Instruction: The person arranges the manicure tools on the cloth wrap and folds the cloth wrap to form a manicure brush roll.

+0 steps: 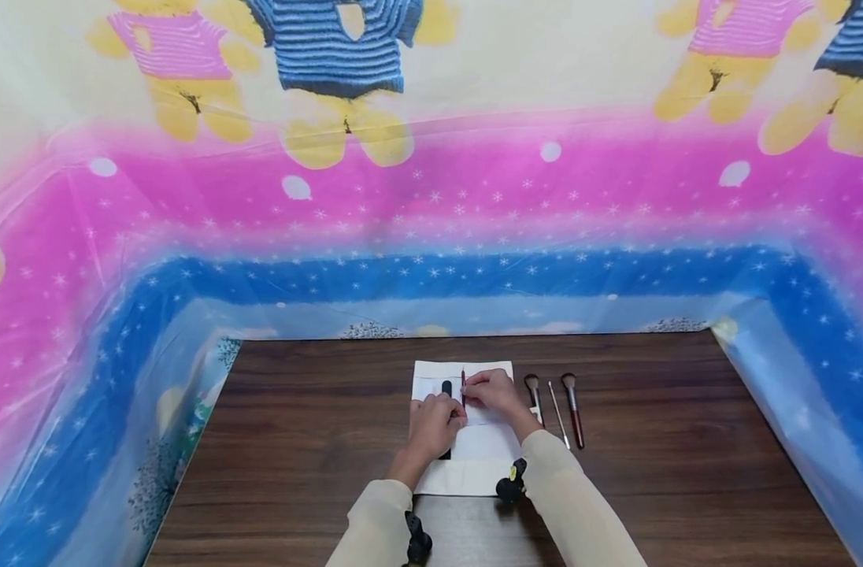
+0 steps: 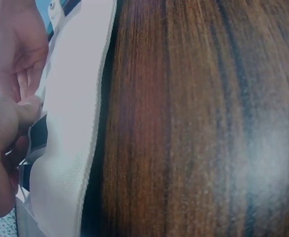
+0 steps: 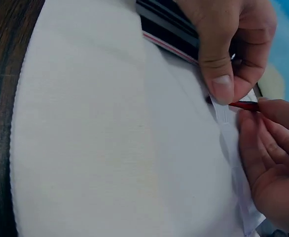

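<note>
A white fabric brush case lies unfolded on the table, with a pocket strip across it. My right hand pinches a thin dark red stick, perhaps a slim makeup brush, between thumb and fingertips. The stick's lower end is at the strip's edge; whether it is inside is hard to tell. My left hand pinches the edge of the strip between thumb and finger, beside the stick. Under the left hand lies a black long item with its lower part in the case; its kind is unclear.
Right of the case lie a makeup brush close to the right wrist, a thin pale stick and a red-handled makeup brush. Dark wooden table surrounds them. A patterned cloth stands behind the table's back edge.
</note>
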`<state>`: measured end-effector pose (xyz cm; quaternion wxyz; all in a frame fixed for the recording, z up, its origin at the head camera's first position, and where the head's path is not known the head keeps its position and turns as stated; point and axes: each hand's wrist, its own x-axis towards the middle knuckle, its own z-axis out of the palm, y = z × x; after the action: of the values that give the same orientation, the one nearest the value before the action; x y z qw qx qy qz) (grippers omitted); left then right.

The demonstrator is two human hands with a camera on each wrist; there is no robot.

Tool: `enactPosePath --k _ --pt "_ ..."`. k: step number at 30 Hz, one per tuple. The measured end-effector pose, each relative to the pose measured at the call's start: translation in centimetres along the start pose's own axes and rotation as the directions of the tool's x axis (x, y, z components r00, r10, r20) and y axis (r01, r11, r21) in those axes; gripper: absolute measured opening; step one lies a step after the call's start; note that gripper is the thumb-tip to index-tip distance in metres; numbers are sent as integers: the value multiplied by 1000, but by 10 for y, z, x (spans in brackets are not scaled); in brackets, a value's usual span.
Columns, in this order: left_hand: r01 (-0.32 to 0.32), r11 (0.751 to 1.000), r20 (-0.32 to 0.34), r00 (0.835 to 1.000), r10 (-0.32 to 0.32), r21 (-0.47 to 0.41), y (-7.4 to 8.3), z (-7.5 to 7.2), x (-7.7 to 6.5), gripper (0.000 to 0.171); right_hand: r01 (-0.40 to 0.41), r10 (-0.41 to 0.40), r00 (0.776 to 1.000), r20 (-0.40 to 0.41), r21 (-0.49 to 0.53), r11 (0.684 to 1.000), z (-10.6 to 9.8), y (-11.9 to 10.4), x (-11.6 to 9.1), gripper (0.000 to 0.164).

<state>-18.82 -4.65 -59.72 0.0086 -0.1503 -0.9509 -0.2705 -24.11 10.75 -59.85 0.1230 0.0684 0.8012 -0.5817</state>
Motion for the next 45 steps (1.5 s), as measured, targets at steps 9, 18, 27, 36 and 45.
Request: enactPosePath --k 9,18,27,36,45 --pt "20 1000 -35 999 -21 -23 0 3 -2 9 -85 98 992 82 -145 986 0 -6 -9 11" --pt "1 999 -67 998 -4 -38 1 4 -2 8 -129 138 979 150 -69 989 -7 -11 -10 21" --pt "-14 999 -77 997 11 -35 0 4 -2 10 -12 21 999 29 -299 954 3 -15 -6 23" --pt "-11 999 -78 997 8 -45 1 6 -3 7 -101 101 995 -11 -221 970 -1 -16 -8 14" --pt "15 998 -95 995 -21 -65 -1 10 -3 7 -78 132 981 145 -331 940 -14 -20 -14 13"
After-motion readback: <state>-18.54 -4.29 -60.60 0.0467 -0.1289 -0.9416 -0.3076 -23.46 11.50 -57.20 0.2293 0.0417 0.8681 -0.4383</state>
